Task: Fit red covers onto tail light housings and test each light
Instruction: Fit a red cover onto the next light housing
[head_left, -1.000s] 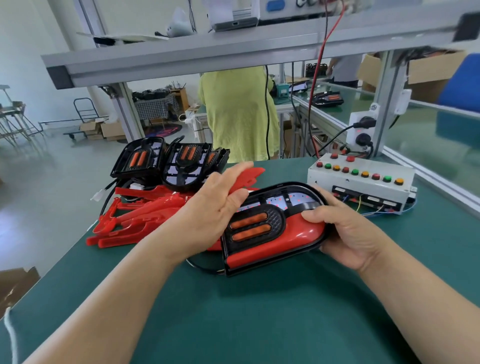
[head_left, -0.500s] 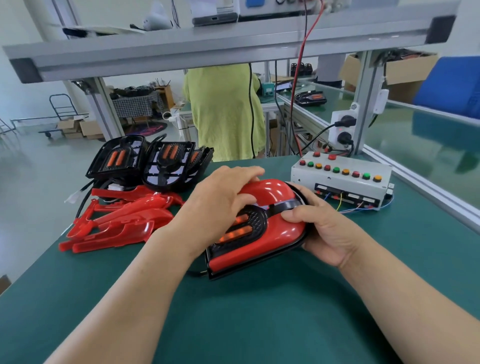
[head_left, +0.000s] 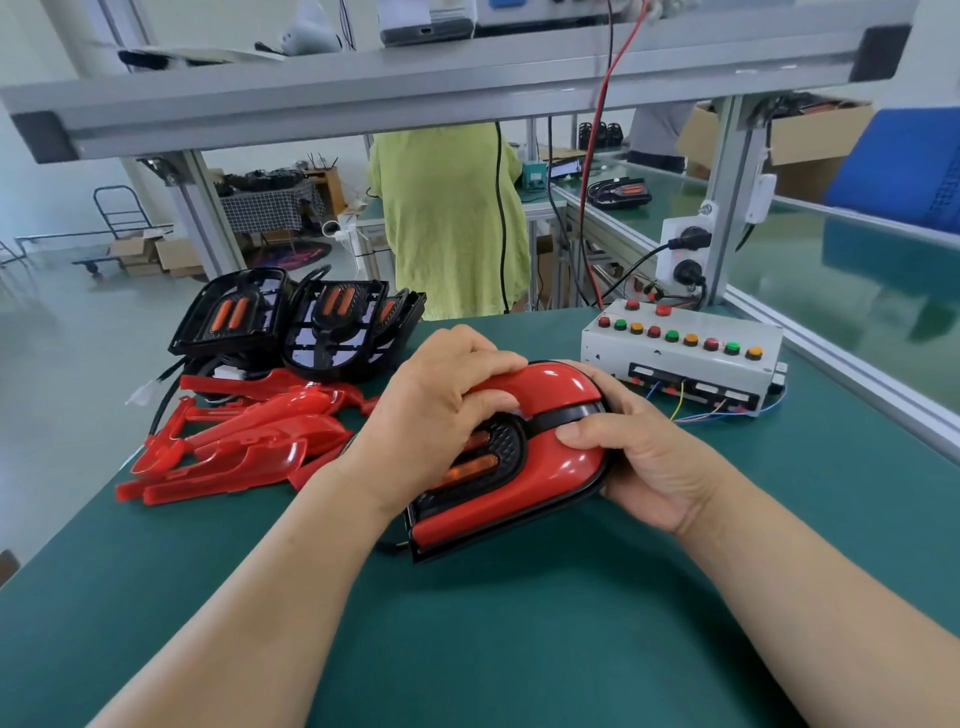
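Pressure is the worry now. The cover (head_left: 550, 382) sits on the housing (head_left: 511, 447) at the middle of the surface (head_left: 519, 649), with a black band showing between its two red arms. My left hand (head_left: 441, 410) has its fingers (head_left: 493, 402) curled over the upper arm, bearing down. My right hand (head_left: 644, 467) wraps the rounded end, thumb laid on the lower arm. I cannot tell whether every clip along the rim has caught, as my hands hide much of the edge. If I press on one side only, I judge the cover may seat skewed or a tab may snap. The glossy red plastic looks slippery, so my thumb could slide off and the housing could kick out from under me. A lead (head_left: 387, 548) trails from beneath its near corner, and leaning hard there might pinch it. The test box (head_left: 680, 348) stands just beyond my right hand with thin wires (head_left: 675, 410) loose at its front, and a slip that way could snag them. Spare covers (head_left: 249, 447) lie to the left, near enough for my forearm to sweep.
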